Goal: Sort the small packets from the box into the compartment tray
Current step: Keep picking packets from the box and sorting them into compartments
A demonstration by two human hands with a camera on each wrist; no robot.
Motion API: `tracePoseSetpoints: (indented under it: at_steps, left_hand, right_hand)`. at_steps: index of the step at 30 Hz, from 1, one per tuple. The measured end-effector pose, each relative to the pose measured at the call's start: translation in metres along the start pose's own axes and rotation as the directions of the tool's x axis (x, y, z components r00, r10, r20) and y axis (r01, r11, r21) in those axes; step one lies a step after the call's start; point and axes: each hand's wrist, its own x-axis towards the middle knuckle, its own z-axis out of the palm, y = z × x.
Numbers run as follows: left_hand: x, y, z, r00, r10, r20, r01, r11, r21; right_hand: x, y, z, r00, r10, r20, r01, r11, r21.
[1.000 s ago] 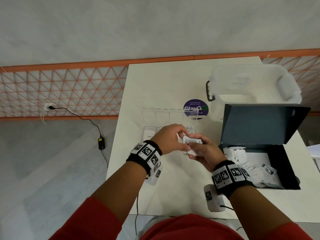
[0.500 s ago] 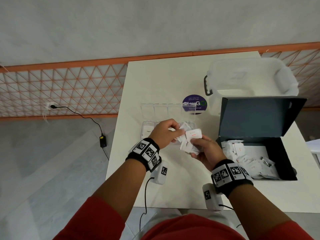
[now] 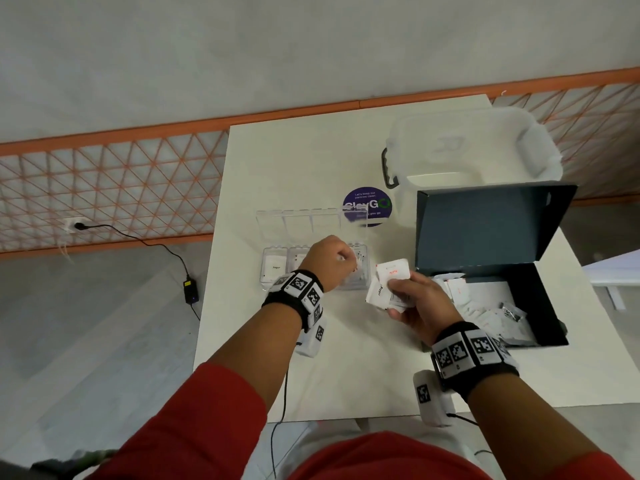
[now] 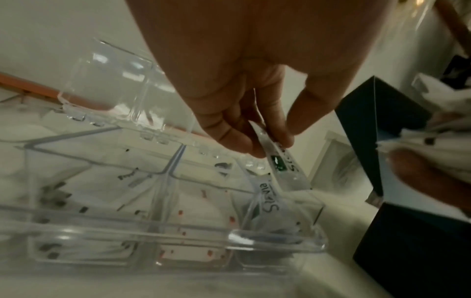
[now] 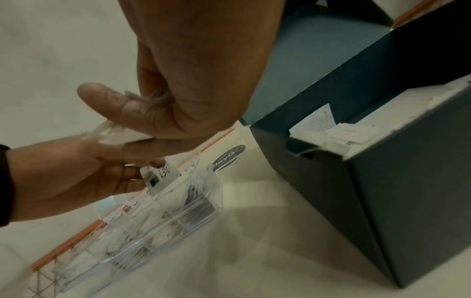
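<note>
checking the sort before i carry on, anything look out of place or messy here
Nothing is spilled or damaged. The loose packets lie jumbled in the dark box, as expected. The clear compartment tray sits flat with its lid open. The left hand pinches a Stevia packet over the end compartment that already holds one; the right hand holds several more.

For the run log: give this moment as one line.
left hand: lowers Stevia packet into tray end compartment | right hand: holds packets
</note>
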Motion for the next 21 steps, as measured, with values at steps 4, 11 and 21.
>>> tracePoseSetpoints:
  at_steps: [4, 11, 21]
  left_hand:
    - [0.014, -0.006, 0.005, 0.998, -0.05, 0.027, 0.048, 0.997, 0.066]
    - [0.033, -0.005, 0.021, 0.994, 0.024, 0.106, -0.05, 0.966, 0.255]
    - [0.03, -0.013, 0.037, 0.973, 0.175, 0.148, -0.229, 0.72, 0.655]
  right_hand:
    - [-0.001, -0.001, -0.01, 1.0, 0.006, -0.026, -0.006, 1.0, 0.017]
    - [0.001, -0.005, -0.021, 0.998, 0.006, -0.056, -0.005, 1.0, 0.018]
    - [0.008, -0.007, -0.02, 0.999, 0.012, -0.031, -0.011, 0.999, 0.051]
